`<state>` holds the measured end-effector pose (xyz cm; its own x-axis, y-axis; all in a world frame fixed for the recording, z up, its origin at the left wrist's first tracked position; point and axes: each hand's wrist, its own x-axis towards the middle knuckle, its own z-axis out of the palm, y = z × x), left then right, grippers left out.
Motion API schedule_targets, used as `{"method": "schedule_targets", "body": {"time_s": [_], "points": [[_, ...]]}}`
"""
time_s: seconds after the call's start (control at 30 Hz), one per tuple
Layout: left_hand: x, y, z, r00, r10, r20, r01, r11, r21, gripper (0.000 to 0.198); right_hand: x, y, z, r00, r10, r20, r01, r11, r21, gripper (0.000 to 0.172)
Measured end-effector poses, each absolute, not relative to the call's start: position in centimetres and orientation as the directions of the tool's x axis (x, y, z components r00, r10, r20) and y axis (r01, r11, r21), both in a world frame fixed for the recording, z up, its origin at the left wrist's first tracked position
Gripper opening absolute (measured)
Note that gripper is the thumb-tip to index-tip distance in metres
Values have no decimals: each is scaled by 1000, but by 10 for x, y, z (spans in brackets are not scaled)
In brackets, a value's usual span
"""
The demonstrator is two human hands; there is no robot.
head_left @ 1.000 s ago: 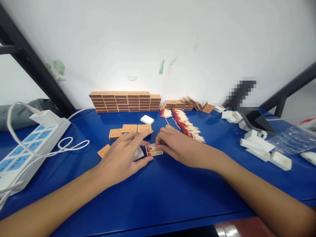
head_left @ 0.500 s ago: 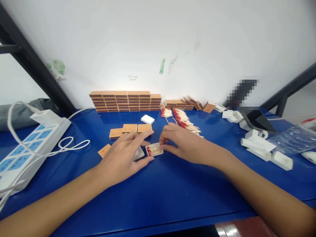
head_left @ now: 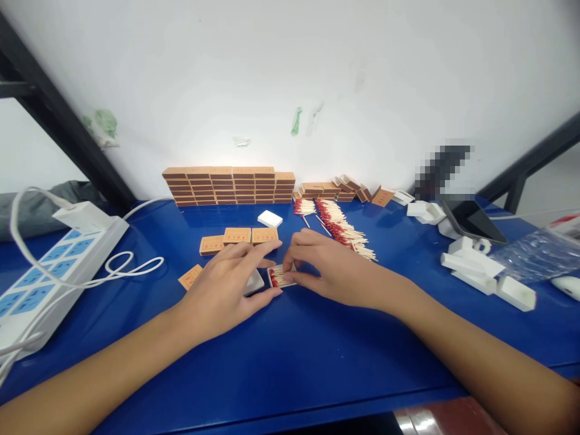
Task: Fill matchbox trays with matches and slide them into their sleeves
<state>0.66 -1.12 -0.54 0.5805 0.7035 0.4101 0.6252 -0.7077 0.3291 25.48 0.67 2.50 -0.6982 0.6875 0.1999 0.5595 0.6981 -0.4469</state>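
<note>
A small white matchbox tray [head_left: 273, 280] lies on the blue table, partly filled with red-headed matches [head_left: 277, 275]. My left hand [head_left: 222, 284] is spread, its thumb and fingertips at the near and far sides of the tray's left end. Under that hand a second white tray [head_left: 256, 283] shows in part. My right hand [head_left: 319, 263] pinches at the matches over the tray's right end; its fingers hide the match ends. Orange matchbox covers [head_left: 238, 235] lie beyond my left hand, and another orange cover [head_left: 190, 277] lies to its left.
A loose pile of matches [head_left: 339, 223] spreads beyond my right hand. Stacked matchboxes [head_left: 226, 186] line the wall. A white tray [head_left: 270, 219] lies in front of them. White trays [head_left: 475, 266] and a dark phone-like device [head_left: 473, 220] are at right; a power strip [head_left: 58, 266] with cables is at left.
My right hand has shifted slightly left, its fingertips passing from the tray's right edge onto the matches inside. My left hand has stayed in place.
</note>
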Motion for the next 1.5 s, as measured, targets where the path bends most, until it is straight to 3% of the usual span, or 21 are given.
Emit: {"method": "schedule_targets", "body": {"time_s": [0.67, 0.8, 1.13, 1.33, 1.5], "points": [[5, -12, -7, 588, 696, 411, 611, -716, 338, 70, 253, 8, 24, -703, 694, 153, 541, 662, -519, 10], [4, -11, -8, 589, 695, 413, 613, -717, 332, 71, 253, 9, 23, -695, 698, 172, 559, 675, -482, 14], [5, -11, -8, 591, 684, 428, 602, -727, 330, 71, 253, 5, 28, -722, 681, 122, 522, 652, -551, 11], [5, -11, -9, 595, 677, 434, 594, -734, 330, 71, 254, 6, 24, -657, 744, 126, 605, 619, -502, 10], [5, -11, -9, 593, 680, 432, 603, -730, 322, 71, 254, 6, 22, -672, 732, 114, 581, 617, -531, 12]]}}
